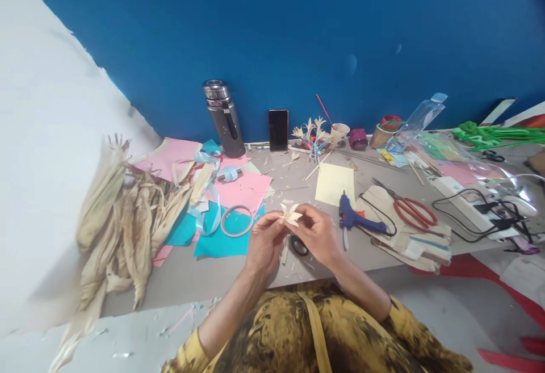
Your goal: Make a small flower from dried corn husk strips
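While left hand [264, 238] and right hand [318, 233] are pinching its lower part, both grips closing on it, one pale flower [290, 214] is sitting between them, just below frame centre, petals splaying outward, neither hand lying clearly nearer.

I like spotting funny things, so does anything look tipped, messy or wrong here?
The plastic bottle leans instead of standing straight. A pale husk droops over the edge of the table, and little scraps litter the floor.

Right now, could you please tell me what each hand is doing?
Left hand: closed on the pale flower.
Right hand: closed on the same flower.
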`<control>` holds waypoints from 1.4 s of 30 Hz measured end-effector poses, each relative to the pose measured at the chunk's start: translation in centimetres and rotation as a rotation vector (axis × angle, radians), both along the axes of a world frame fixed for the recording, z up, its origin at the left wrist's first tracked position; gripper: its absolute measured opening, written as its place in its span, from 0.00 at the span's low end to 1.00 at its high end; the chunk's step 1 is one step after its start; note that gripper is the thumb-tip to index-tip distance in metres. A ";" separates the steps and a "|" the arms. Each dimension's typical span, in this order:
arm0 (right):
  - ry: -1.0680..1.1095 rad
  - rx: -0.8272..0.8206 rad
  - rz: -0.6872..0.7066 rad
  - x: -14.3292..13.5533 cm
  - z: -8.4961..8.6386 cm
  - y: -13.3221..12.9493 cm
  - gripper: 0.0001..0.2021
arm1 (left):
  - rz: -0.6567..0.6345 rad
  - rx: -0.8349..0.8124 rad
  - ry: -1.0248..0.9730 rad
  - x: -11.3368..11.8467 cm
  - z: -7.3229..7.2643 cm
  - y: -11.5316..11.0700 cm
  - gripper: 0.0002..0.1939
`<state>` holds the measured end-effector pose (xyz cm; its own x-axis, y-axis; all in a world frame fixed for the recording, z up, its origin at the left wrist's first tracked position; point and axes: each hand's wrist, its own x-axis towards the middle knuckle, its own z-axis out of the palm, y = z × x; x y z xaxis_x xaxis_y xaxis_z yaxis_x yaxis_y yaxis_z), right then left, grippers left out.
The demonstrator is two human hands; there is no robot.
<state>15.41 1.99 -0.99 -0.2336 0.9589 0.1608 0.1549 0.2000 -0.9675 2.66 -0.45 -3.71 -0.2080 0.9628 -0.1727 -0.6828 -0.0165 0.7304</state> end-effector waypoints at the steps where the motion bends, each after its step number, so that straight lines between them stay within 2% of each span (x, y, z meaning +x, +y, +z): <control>1: 0.013 -0.006 0.009 0.1 0.0 0.0 0.09 | -0.013 0.007 0.004 0.0 0.0 -0.1 0.11; 7: 0.039 0.001 0.033 0.6 -0.2 -0.4 0.09 | -0.080 0.052 0.022 -0.6 0.1 -1.0 0.09; 14: 0.008 0.059 -0.001 0.6 0.3 -0.6 0.02 | -0.168 0.034 0.100 -1.0 1.0 -0.8 0.10; 20: 0.032 0.001 0.006 0.1 1.3 0.2 0.02 | -0.053 0.081 0.256 -0.8 1.5 -0.2 0.08; 25: 0.129 -0.087 0.104 -0.3 1.7 1.2 0.06 | 0.038 0.085 0.262 -0.9 2.7 0.6 0.10; 29: 0.236 -0.153 0.143 -0.9 2.2 1.7 0.10 | 0.032 0.082 0.191 -1.2 3.6 1.4 0.12; 34: 0.228 -0.142 0.097 -1.3 2.3 2.4 0.09 | 0.010 0.079 0.203 -1.4 3.7 1.9 0.11; 37: 0.196 -0.103 0.060 -1.7 2.0 2.8 0.09 | 0.033 0.059 0.293 -1.6 3.4 2.1 0.09; 42: 0.146 0.001 0.031 -2.5 2.0 2.7 0.08 | 0.172 0.106 0.597 -2.3 3.1 2.1 0.06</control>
<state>12.88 4.69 1.01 -0.2377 0.9513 0.1962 0.0065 0.2035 -0.9790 0.35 1.68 -0.61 -0.3928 0.9123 0.1155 -0.1390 -0.1830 0.9732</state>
